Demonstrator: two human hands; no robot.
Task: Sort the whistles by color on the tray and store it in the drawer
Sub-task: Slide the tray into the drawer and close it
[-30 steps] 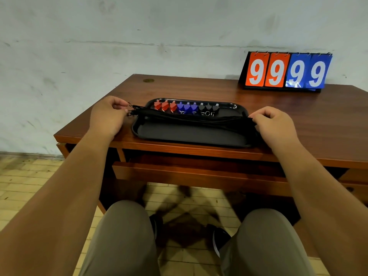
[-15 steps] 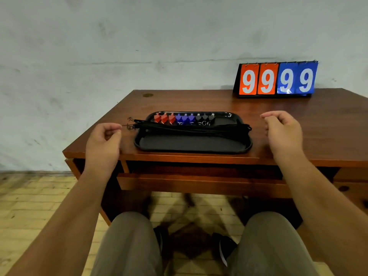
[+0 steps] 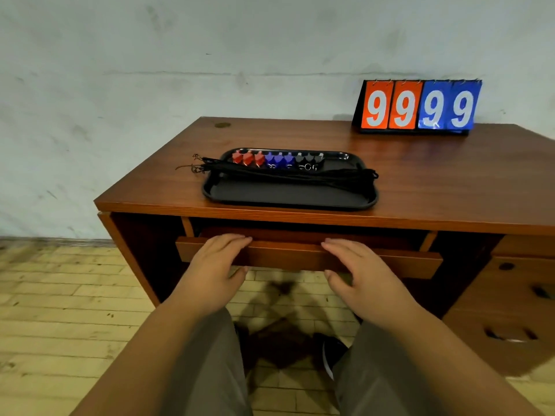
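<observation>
Black plastic, shallow and stiff: the tray (image 3: 289,195) sits at the middle of the frame on the desk (image 3: 435,181), near its front edge. I judge it light but slick, so I would take it by both short ends and keep it level, or the whistles (image 3: 277,160) will slide. They stand in a row along its far rim, red, then blue, then black, their black cords (image 3: 300,174) lying loose across the tray and trailing over its left rim. Lower in the frame, my left hand (image 3: 214,267) and right hand (image 3: 357,270) lie open, fingers flat on the top edge of the drawer (image 3: 405,261), gripping nothing. The drawer looks slightly out.
</observation>
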